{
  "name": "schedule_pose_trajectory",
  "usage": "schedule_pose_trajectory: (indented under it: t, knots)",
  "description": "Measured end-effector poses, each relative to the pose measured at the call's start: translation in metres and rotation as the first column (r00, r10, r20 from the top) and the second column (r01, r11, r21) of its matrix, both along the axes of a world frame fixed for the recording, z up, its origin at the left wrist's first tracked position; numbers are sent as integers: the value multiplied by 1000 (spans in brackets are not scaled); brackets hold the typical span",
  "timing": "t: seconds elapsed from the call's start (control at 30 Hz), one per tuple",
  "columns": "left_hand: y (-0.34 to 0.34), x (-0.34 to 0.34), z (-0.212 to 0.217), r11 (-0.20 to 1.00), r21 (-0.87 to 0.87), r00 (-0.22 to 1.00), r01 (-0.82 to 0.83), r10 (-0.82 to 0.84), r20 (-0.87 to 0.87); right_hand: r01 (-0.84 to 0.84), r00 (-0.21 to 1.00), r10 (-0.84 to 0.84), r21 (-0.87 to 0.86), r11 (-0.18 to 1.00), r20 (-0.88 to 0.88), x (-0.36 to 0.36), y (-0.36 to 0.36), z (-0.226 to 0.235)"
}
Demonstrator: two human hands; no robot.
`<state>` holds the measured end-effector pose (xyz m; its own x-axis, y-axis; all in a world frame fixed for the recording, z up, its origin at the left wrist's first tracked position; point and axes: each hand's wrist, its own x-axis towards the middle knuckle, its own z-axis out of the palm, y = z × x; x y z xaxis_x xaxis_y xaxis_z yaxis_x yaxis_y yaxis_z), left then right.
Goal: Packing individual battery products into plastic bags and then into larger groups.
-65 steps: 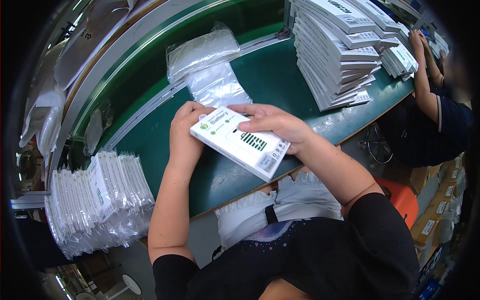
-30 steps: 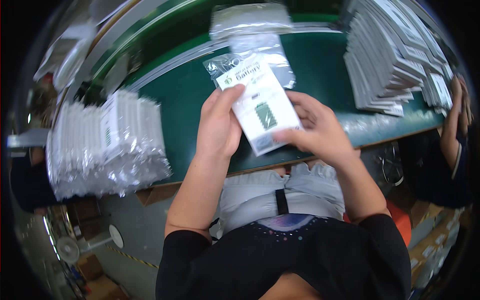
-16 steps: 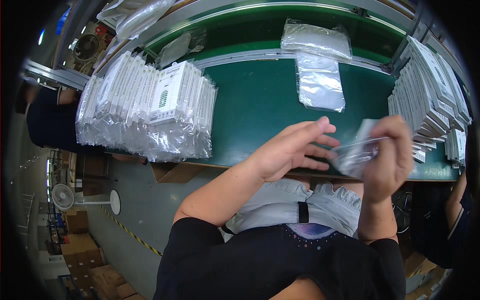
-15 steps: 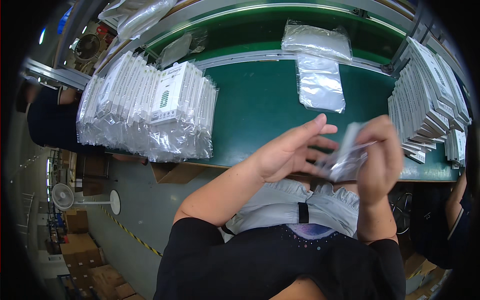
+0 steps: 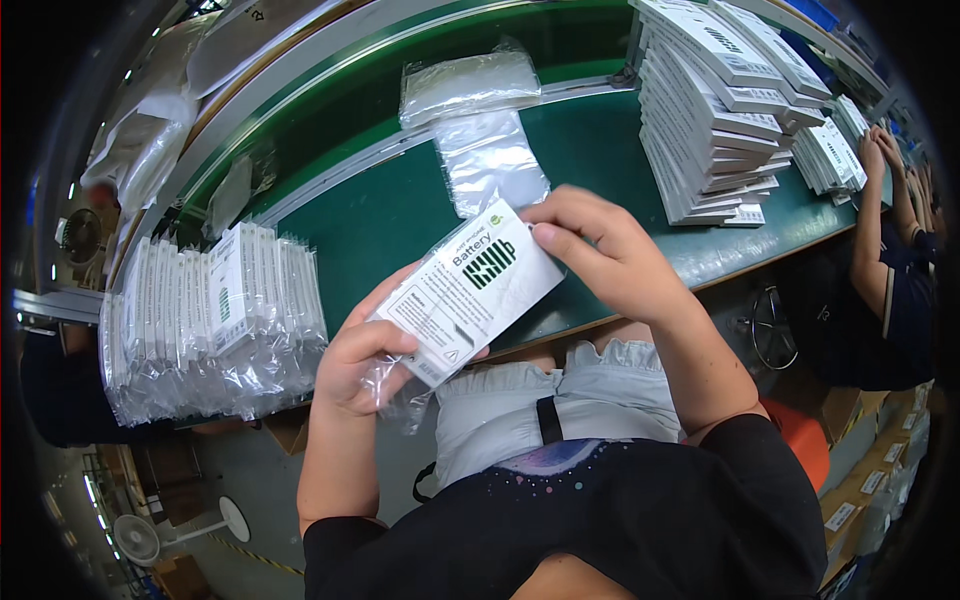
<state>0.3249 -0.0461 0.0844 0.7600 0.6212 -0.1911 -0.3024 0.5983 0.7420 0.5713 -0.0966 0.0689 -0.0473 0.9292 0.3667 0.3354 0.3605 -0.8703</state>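
Left hand point(image 5: 360, 360), spread-fingered half a second ago, now grasps the lower left end of the box point(image 5: 480, 290); the right hand point(image 5: 612, 250) pinches its upper right corner between fingers. Box is held tilted over the near edge of the surface point(image 5: 585, 135), clear bag point(image 5: 408, 408) trailing below. Step judged: bagging. Next move likely calls for squaring the box inside.
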Motion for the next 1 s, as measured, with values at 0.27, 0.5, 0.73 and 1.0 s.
schedule_pose_trajectory:
  t: [0.27,0.5,0.73,1.0]
  knots:
    - [-7,-44,20,1000,-17,974,-14,10,-225,-257,955,279,-182,949,102,5,0,17]
    - [-19,-77,95,548,659,659,-515,745,-104,213,850,-280,-196,957,-445,-29,-1,1]
    - [40,-163,138,-374,897,46,235,926,374,94,888,-164,-181,979,-429,-30,-5,-1]
    - [58,-195,118,-100,925,-29,366,992,119,124,895,-177,-153,980,-409,-24,-11,7]
